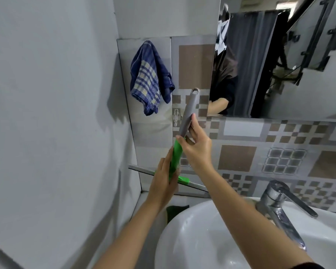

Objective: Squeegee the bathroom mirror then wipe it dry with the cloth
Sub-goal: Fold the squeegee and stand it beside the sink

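Note:
The squeegee (186,113) has a grey handle, a green neck and a long blade near the wall corner, low on the left. My left hand (164,181) grips the green neck just above the blade. My right hand (197,144) holds the grey handle higher up, with the handle tip pointing up toward the wall. A blue checked cloth (149,78) hangs on the tiled wall to the upper left. The mirror (289,61) is mounted at the upper right and reflects a person and a dark curtain.
A white sink (182,239) sits below my arms, with a chrome tap (279,206) on its right. A clear hook (176,114) is stuck to the tiles under the cloth. A plain grey wall fills the left. A dark green object (175,210) lies beside the sink.

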`<action>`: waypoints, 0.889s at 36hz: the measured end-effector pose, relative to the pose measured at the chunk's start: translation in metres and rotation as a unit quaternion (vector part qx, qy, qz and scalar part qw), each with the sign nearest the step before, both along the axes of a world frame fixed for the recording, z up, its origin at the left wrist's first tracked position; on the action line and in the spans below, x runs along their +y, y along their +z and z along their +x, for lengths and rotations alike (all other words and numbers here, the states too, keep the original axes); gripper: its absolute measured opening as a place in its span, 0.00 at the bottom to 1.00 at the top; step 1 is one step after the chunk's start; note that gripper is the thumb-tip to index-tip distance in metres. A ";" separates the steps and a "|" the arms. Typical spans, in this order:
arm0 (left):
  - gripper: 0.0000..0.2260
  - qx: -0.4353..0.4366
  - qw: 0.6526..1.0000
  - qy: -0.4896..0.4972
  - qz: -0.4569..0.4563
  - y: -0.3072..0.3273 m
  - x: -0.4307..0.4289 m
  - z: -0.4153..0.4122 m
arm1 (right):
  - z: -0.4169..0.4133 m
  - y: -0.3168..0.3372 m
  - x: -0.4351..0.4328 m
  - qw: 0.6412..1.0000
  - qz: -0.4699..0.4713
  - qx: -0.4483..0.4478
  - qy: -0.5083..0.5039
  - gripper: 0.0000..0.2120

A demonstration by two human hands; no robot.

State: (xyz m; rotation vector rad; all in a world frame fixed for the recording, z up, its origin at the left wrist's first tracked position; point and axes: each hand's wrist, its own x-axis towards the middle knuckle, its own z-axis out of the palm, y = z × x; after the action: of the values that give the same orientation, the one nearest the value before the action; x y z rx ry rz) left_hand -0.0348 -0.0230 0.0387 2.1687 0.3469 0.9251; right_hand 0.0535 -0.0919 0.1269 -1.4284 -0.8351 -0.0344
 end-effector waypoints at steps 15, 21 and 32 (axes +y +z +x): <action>0.31 0.024 0.986 -0.010 -0.164 -0.052 0.008 -0.011 | -0.010 -0.069 0.028 0.994 -0.089 0.032 0.050 0.35; 0.29 0.055 0.986 -0.020 -0.155 -0.064 0.008 0.002 | 0.001 -0.080 0.017 0.994 -0.086 0.053 0.031 0.35; 0.32 0.041 0.980 -0.030 -0.192 -0.084 0.004 0.010 | 0.007 -0.101 0.015 0.995 -0.094 0.025 0.027 0.35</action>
State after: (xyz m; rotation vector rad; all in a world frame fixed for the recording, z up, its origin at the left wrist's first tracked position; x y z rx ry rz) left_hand -0.0250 -0.0192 -0.0455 1.8529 0.4585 0.6722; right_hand 0.0601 -0.0773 0.0260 -1.5748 -0.8530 0.1235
